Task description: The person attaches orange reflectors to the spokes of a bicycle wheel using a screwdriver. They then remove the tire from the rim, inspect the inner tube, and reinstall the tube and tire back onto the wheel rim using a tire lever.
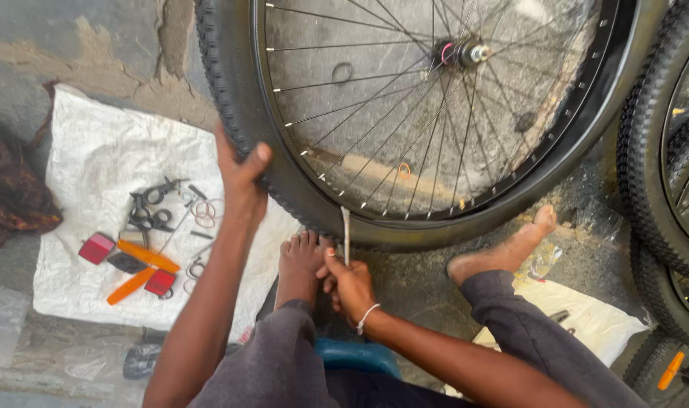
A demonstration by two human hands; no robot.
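Gripping tyre [284, 181] (left hand [240, 175]), right hand [348, 285] – lever [346, 234]

This is a bike repair spot on the ground outside. Bike wheels [662, 151] stand around. Small tools [151, 208] lie on a white sack [95, 151].

A bicycle wheel [435, 113] stands on the floor [427, 279] before the seated person, one bare foot [303, 253] under its rim, the other foot [510, 253] to the right. Left of it a sheet [95, 166] carries reflectors [136, 268] and scissors [151, 208]. More wheels [673, 151] stand at the right edge.
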